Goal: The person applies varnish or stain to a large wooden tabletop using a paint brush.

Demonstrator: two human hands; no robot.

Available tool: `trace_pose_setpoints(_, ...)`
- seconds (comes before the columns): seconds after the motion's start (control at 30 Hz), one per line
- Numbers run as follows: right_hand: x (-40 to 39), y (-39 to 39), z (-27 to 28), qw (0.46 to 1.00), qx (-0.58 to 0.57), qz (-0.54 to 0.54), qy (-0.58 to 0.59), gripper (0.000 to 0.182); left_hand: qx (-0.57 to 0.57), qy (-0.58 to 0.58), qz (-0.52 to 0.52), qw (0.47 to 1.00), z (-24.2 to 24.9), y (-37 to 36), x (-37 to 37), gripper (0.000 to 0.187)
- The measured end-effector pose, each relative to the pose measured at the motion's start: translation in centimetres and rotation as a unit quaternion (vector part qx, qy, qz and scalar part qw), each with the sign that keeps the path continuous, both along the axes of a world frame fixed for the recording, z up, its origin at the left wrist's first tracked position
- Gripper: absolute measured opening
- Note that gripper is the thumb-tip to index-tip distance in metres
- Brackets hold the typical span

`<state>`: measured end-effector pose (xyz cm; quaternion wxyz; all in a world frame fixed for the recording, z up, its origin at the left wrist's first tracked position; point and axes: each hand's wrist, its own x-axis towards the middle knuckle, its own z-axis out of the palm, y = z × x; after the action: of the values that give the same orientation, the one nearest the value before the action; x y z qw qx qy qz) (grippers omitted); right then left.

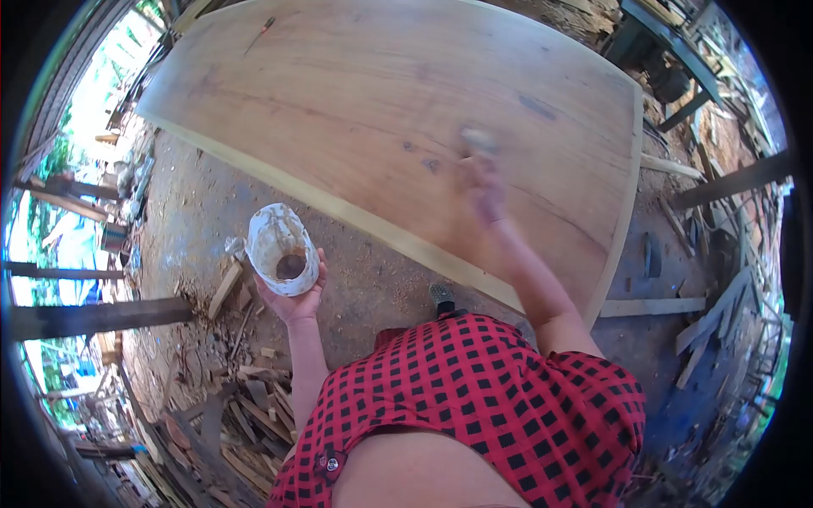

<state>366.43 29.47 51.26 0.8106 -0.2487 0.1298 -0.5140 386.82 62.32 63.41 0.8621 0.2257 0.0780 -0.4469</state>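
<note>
Cup in one hand, pad on the big board.

The left hand (292,298) cups a stained white plastic container (283,249) from below, fingers curled round its base, near the left over the sawdust-strewn dirt floor (373,279). The right hand (485,188) reaches far out, blurred, fingers closed on a small pale pad (478,140) pressed against the large smooth light-brown wooden slab (356,93). Offcuts of scrap timber (229,423) lie near left.

My one camera sits on my head. It looks steeply down, close over my hands and the wooden board (406,127).
</note>
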Motion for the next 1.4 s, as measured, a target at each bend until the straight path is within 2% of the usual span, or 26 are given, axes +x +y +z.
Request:
trace_pose_setpoints(0.03,2.9,4.2,4.0,0.996,0.023,0.032,0.079,0.017,-0.008,0.0,-0.004,1.0,-0.1,-0.6,0.9,0.081)
trace_pose_setpoints(0.07,4.3,5.6,4.9,0.982,0.039,0.168,0.074,0.014,-0.005,0.0,-0.014,1.0,0.0,-1.4,1.8,0.081)
trace_pose_setpoints(0.1,5.9,7.5,5.5,0.952,-0.213,0.102,0.198,0.012,-0.007,0.004,-0.02,1.0,0.0,-2.1,2.8,0.082)
trace_pose_setpoints(0.13,7.4,8.6,5.9,0.84,-0.446,0.03,0.309,0.011,-0.009,0.009,-0.025,1.0,-0.1,-2.9,3.9,0.082)
trace_pose_setpoints(0.17,8.3,8.4,5.9,0.84,-0.442,0.023,0.314,0.011,-0.008,0.01,-0.034,0.999,-0.2,-3.6,5.0,0.082)
trace_pose_setpoints(0.23,10.6,7.3,5.8,0.933,-0.207,0.169,0.241,0.009,-0.031,0.003,-0.068,0.997,-0.6,-4.7,7.4,0.083)
trace_pose_setpoints(0.33,10.4,1.4,6.0,0.932,-0.199,-0.007,0.302,0.013,-0.03,0.008,-0.101,0.994,-0.9,-6.1,11.0,0.084)
trace_pose_setpoints(0.37,9.5,-0.9,5.5,0.934,-0.051,-0.038,0.353,0.012,-0.031,0.009,-0.115,0.993,-1.0,-6.1,12.7,0.084)
trace_pose_setpoints(0.43,5.2,-5.9,2.7,0.924,-0.047,-0.21,0.317,0.01,-0.021,-0.018,-0.137,0.99,-1.3,-5.9,15.3,0.085)
trace_pose_setpoints(0.47,2.5,-7.5,2.4,0.852,-0.012,-0.321,0.414,0.011,-0.026,-0.014,-0.144,0.989,-1.3,-5.8,16.8,0.085)
trace_pose_setpoints(0.5,-0.8,-8.8,0.9,0.835,0.002,-0.418,0.358,0.014,-0.02,-0.012,-0.152,0.988,-1.3,-5.6,18.5,0.086)
trace_pose_setpoints(0.53,-5.1,-11.0,-1.8,0.694,0.002,-0.532,0.484,0.017,-0.012,-0.009,-0.158,0.987,-1.3,-5.8,20.1,0.086)
trace_pose_setpoints(0.57,-7.1,-9.3,0.3,0.613,0.01,-0.569,0.547,0.02,-0.014,-0.008,-0.163,0.986,-1.4,-5.9,21.8,0.086)
trace_pose_setpoints(0.67,-12.8,-5.6,-0.6,0.401,-0.02,-0.66,0.635,0.015,-0.016,-0.02,-0.183,0.983,-1.9,-6.3,26.1,0.087)
trace_pose_setpoints(0.7,-12.5,-3.9,-1.0,0.393,-0.013,-0.662,0.638,0.015,-0.016,-0.025,-0.196,0.98,-2.0,-6.6,27.2,0.088)
trace_pose_setpoints(0.77,-10.5,-0.4,-0.9,0.219,-0.054,-0.558,0.798,0.012,-0.009,-0.026,-0.22,0.975,-2.2,-7.6,28.8,0.088)
trace_pose_setpoints(0.8,-9.5,0.8,-1.4,0.273,-0.153,-0.508,0.803,0.012,-0.013,-0.03,-0.227,0.973,-2.2,-8.3,29.3,0.089)
trace_pose_setpoints(0.87,-0.5,3.7,-1.1,0.313,-0.172,-0.517,0.778,0.01,-0.011,-0.033,-0.233,0.972,-1.7,-9.5,29.9,0.09)
trace_pose_setpoints(0.9,4.1,5.4,0.4,0.366,-0.256,-0.527,0.723,0.008,-0.006,-0.033,-0.239,0.971,-1.6,-10.0,30.0,0.09)
trace_pose_setpoints(0.93,8.4,7.4,1.2,0.517,-0.236,-0.465,0.679,0.012,-0.017,-0.029,-0.242,0.97,-1.6,-10.5,30.0,0.09)
trace_pose_setpoints(1.03,19.1,13.6,2.7,0.657,-0.338,-0.333,0.586,0.023,-0.022,-0.023,-0.241,0.97,-1.9,-10.9,29.8,0.091)
trace_pose_setpoints(1.13,24.7,17.8,4.5,0.79,-0.363,-0.188,0.457,0.013,-0.02,-0.026,-0.259,0.965,-1.6,-11.3,29.3,0.091)
trace_pose_setpoints(1.17,24.6,18.0,5.5,0.794,-0.358,-0.192,0.452,0.013,-0.011,-0.024,-0.26,0.965,-1.3,-11.3,28.7,0.09)
trace_pose_setpoints(1.23,23.3,18.3,6.4,0.899,-0.246,0.004,0.364,0.011,0.005,-0.026,-0.267,0.963,-0.9,-11.4,27.5,0.09)
trace_pose_setpoints(1.3,20.8,17.4,5.6,0.929,-0.105,-0.057,0.349,0.014,0.023,-0.005,-0.271,0.962,-0.8,-12.0,26.5,0.091)
trace_pose_setpoints(1.4,11.7,16.6,5.3,0.913,0.027,-0.203,0.352,0.016,0.025,-0.021,-0.286,0.958,-0.9,-12.5,25.5,0.091)
